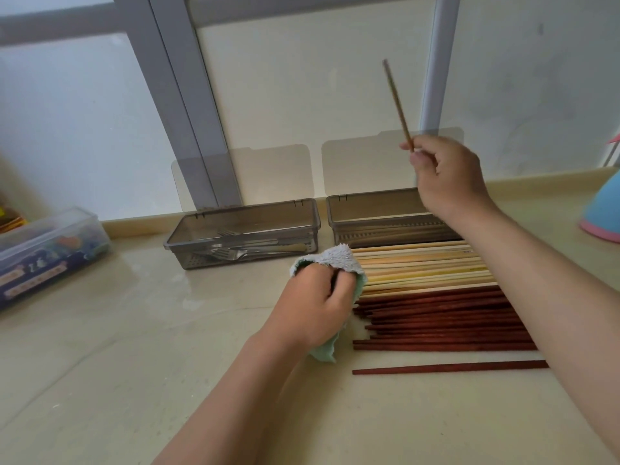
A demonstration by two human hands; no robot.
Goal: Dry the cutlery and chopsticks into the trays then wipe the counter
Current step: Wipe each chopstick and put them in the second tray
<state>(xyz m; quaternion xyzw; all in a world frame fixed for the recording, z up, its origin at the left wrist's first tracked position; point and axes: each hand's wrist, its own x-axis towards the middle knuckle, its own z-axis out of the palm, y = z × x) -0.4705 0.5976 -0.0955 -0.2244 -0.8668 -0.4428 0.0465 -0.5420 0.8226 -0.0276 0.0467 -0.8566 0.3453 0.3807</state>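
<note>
Pinching one chopstick (397, 105) by its lower end, right grip (446, 176) over right tray (369, 214), left grip (315, 303) clutching cloth (339, 260)

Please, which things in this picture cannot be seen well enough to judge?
Head view:
- Right tray: right end behind the right hand; contents dim through the tinted wall.
- Row of chopsticks: right ends under the right forearm.
- Blue and pink object: cut off by the right edge.
- Clear box: label print too small, left end cut off.
</note>
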